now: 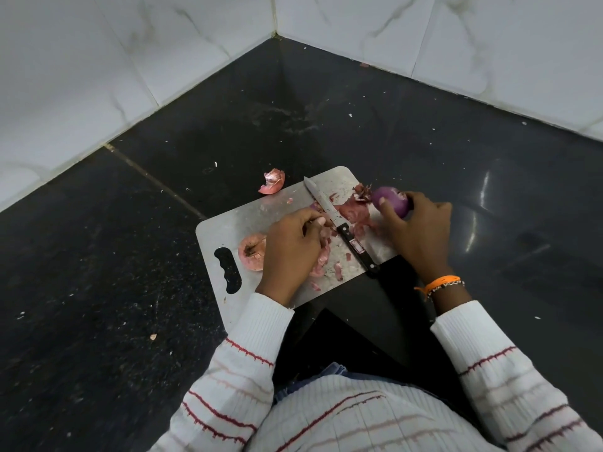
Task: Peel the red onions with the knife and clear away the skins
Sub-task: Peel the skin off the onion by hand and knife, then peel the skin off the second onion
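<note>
The right hand [414,230] holds a peeled red onion [391,201] at the far right edge of the steel cutting board [225,230], its fingers [385,207] curled round the bulb, which looks lifted just clear of the board. The left hand [290,246] rests on the board with its fingers pinched down among loose skins [352,212]; whether it has actually caught a piece cannot be told. The knife [339,225] lies flat between the two hands, held by neither, blade pointing away from the person. A cut onion end [251,251] lies beside the board's handle slot, and one curled skin [272,181] sits off the board on the dark bench [130,256]. The bare onion is likely firm but slick, so a full wrap round its middle suits it better than a fingertip pinch. The skins are papery, light and brittle; they will probably gather best swept into a heap and scooped, since single flakes tear and cling to the damp steel.
</note>
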A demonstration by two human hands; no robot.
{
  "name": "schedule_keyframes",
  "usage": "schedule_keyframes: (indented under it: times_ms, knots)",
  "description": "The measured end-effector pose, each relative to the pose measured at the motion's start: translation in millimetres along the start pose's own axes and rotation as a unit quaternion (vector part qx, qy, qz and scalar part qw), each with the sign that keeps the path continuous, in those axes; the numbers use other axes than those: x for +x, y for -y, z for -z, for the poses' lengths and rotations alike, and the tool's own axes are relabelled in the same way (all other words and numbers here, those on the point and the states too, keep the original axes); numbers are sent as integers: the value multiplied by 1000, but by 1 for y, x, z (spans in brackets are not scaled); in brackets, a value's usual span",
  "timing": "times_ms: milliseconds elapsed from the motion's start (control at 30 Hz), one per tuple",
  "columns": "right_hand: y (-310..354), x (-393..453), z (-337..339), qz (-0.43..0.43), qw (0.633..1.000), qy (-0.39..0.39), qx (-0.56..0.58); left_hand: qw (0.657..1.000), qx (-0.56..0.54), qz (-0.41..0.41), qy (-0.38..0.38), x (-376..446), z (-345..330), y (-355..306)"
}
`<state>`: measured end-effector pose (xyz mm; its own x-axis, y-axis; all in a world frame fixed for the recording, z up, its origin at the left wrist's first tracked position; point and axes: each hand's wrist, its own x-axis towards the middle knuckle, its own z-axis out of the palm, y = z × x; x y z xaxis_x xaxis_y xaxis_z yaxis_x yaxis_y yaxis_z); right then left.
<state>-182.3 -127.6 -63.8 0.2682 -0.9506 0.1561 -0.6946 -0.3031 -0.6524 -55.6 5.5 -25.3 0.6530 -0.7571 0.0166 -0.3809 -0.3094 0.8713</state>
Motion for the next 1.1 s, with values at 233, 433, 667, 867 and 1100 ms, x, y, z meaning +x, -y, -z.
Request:
schedule_keyframes:
  times_ms: [233,433,667,867,1100]
  knots:
    - [26,24,-10,-16,998,19,50,1000,31,-2,-7,1,4,0]
    - [49,57,-43,89,995,43,-19,999,41,-4,-10,1,5,1]
    - [38,69,-64,122,987,80,-61,999,49,6,-19,2,11,2]
    - [37,40,-42,125,991,55,-10,977,208,19,36,7,35,12]
    - [14,-20,-22,133,969,202,-42,953,236,154,114,1,60,35]
